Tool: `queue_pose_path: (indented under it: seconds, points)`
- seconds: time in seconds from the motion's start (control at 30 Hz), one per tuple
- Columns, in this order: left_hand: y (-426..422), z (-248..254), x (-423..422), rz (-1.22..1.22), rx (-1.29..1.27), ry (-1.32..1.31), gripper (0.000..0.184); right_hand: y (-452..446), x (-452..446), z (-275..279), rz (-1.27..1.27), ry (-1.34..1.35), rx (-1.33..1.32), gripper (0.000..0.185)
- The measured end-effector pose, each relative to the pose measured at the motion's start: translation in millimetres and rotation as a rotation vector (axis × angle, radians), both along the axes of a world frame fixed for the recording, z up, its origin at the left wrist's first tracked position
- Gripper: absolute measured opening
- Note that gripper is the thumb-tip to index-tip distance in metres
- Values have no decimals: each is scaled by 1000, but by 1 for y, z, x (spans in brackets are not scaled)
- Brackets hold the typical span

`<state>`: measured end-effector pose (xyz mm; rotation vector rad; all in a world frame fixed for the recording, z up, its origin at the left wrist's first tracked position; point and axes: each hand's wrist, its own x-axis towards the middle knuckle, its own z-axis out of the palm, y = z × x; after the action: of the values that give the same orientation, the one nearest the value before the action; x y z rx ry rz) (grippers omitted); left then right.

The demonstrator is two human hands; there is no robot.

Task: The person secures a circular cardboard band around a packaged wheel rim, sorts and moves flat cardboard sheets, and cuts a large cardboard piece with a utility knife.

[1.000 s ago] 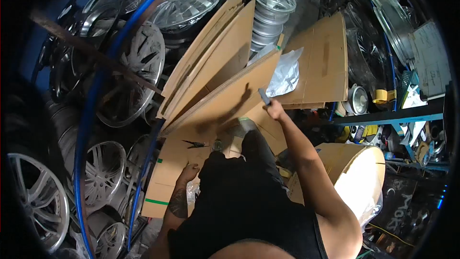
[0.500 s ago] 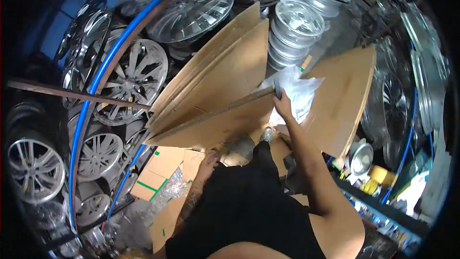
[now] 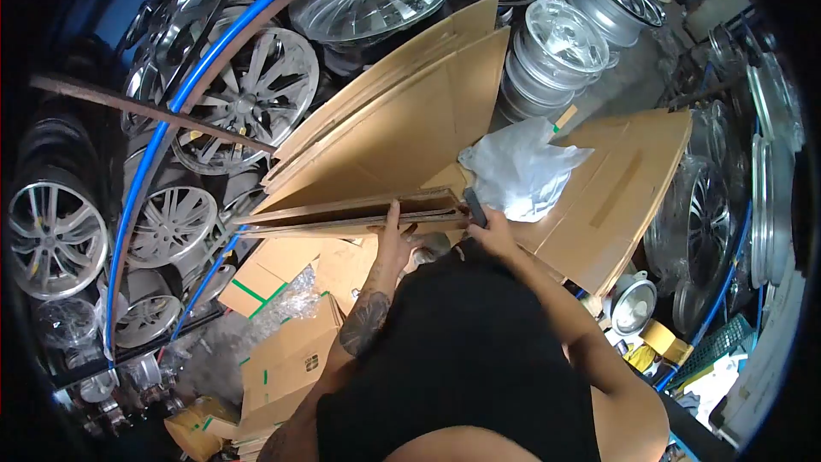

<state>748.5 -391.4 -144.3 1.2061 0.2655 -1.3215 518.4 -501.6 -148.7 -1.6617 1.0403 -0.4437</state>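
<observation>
My left hand [image 3: 393, 244] is closed on the near edge of a folded cardboard sheet [image 3: 351, 216], one finger reaching up over the rim. The sheet lies almost edge-on in front of my body, its layers slightly parted. In my right hand [image 3: 493, 229], at the right end of this sheet, is a slim dark grey tool [image 3: 475, 205] shaped like a box cutter; its blade cannot be made out. Behind the sheet lean taller cardboard panels [image 3: 410, 111]. Crumpled white plastic [image 3: 522, 167] lies just beyond my right hand.
More cardboard [image 3: 620, 188] leans at the right. Alloy wheels [image 3: 244, 103] crowd the left, and a stack of wheels [image 3: 560, 51] stands at the back. A blue hose [image 3: 184, 103] and a rusty bar [image 3: 141, 107] cross the left side. Cut cardboard [image 3: 291, 368] and clear wrap lie low left.
The front sheet has tipped down towards me, from a broad face to nearly edge-on. My left hand has risen onto its edge. My right hand has come lower and closer with the dark tool.
</observation>
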Motion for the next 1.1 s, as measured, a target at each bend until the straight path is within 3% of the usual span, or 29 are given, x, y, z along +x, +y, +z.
queue_pose_path:
  seconds: [0.03, 0.13, 0.17, 0.23, 0.27, 0.3, 0.4, 0.43, 0.5, 0.53, 0.6, 0.7, 0.83, 0.97, 1.07, 1.1]
  points:
    - [-7, 21, 2, 52, 49, 11, 99, 0, 4, 2, 37, -43, 63, 40]
    - [4, 9, 12, -17, -16, 33, 87, -23, 15, 33, 80, -30, 599, 39]
    - [10, 14, 4, 35, -17, 21, 74, -31, 16, 22, 170, 4, 571, 33]
    - [28, -14, -1, 3, -62, -12, 69, -37, 20, -23, 227, -242, 388, 30]
    - [31, -17, -4, -13, -81, -34, 66, -40, 28, -19, 256, -371, 301, 29]
    - [32, -23, -10, 39, -59, -14, 50, -44, 26, -13, 233, -296, 368, 30]
    - [21, -17, -39, 262, 75, -83, 33, -64, 42, 1, 74, -173, 448, 49]
    - [27, -46, -44, 324, 48, -26, 32, -78, 48, -2, 107, -156, 337, 45]
    - [32, -57, -53, 476, 27, -35, 46, -106, 71, -10, 162, -164, 118, 37]
    - [40, -65, -58, 547, 21, -44, 54, -121, 80, -12, 343, -91, 106, 35]
    - [37, -26, -65, 706, 87, -156, 58, -150, 94, -20, 706, 60, 69, 32]
    - [43, 20, -73, 846, 179, -320, 66, -162, 121, -41, 859, -140, -451, 28]
    - [80, 27, -91, 918, 212, -341, 71, -158, 161, -49, 690, -74, -51, 35]
    - [97, 11, -103, 1009, 163, -395, 61, -160, 190, -69, 628, -192, -46, 31]
    - [89, 11, -110, 989, 251, -285, 53, -161, 190, -64, 685, -262, -124, 31]
    - [81, 3, -108, 974, 305, -219, 44, -163, 185, -53, 772, -124, -57, 32]
